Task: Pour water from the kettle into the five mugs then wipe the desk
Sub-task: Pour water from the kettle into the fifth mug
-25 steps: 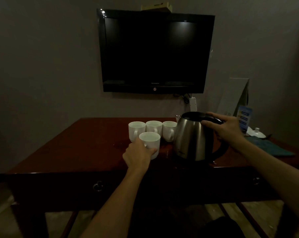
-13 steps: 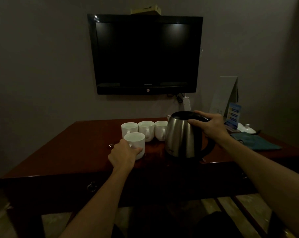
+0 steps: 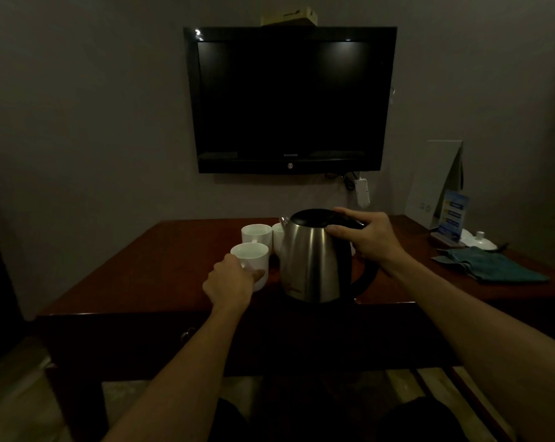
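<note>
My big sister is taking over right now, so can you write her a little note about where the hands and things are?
Left hand grips the front mug on the desk.
Right hand grips the handle of the kettle, upright beside that mug.
Two more mugs show behind: one in full, one half hidden by the kettle. Others cannot be seen.
Teal cloth lies on the desk's right side.
How full the mugs are is too dark to tell.
Left: pour into any unfilled mugs, then wipe the desk.
</note>
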Demonstrator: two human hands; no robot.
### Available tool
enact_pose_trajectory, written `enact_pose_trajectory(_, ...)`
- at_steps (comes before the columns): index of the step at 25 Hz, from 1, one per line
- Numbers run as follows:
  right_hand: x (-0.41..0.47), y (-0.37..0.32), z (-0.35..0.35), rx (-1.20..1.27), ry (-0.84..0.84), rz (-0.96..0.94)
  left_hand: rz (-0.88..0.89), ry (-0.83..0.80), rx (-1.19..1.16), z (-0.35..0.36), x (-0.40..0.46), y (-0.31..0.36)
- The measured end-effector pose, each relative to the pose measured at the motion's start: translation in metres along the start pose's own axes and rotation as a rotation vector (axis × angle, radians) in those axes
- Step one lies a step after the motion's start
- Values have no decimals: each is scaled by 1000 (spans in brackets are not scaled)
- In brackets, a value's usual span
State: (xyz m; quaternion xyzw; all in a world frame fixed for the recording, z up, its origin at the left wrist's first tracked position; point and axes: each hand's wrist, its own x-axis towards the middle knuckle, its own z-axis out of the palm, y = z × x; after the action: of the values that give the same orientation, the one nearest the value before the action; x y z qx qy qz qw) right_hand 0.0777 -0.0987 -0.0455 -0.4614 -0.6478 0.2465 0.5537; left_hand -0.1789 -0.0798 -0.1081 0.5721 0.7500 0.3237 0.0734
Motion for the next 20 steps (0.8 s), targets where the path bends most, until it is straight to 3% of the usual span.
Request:
enact_pose_trajectory(12,8,-6,38,17,-68,8,-98,60,-10,-13,42,-38)
enact_pose_trajectory(20,11,1,37,-6,-74,-15,-130,89,-29,3,78,-28)
